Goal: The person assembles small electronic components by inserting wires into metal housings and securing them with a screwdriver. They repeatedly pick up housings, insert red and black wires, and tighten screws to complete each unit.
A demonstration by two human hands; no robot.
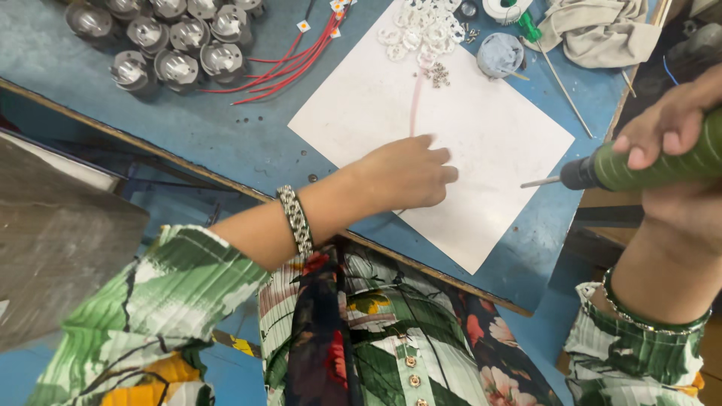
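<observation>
Where the blue table (pixel 226 143) runs slantwise across the head view, its paint looks scuffed and stained, and its near edge drops off toward the person's lap, covered in green, white and floral cloth. A white sheet of paper (pixel 481 143) lies on the table, tilted like a diamond. At about eleven o'clock from the sheet stands a cluster of grey metal cups (pixel 169 45), packed close together, and a bundle of red wires (pixel 293 64) trails from them toward the top edge. At twelve o'clock on the sheet sits a heap of small white rings (pixel 425 30) with a few tiny metal bits just below them. At one o'clock are a small round grey tub (pixel 499 54) and a crumpled beige cloth (pixel 602 30), with a thin rod lying between them and the table edge. The left hand (pixel 402 174), with a beaded bracelet (pixel 295 219) on its wrist, rests knuckles up on the sheet's lower left part, its fingers curled down onto the paper; I cannot tell whether it holds anything beneath. At three o'clock from it, apart from it, the right hand (pixel 681 150) is wrapped firmly around a screwdriver (pixel 639 164). The tool has a ribbed green handle, a black collar and a short silver tip that points left, hovering over the sheet's right corner.
</observation>
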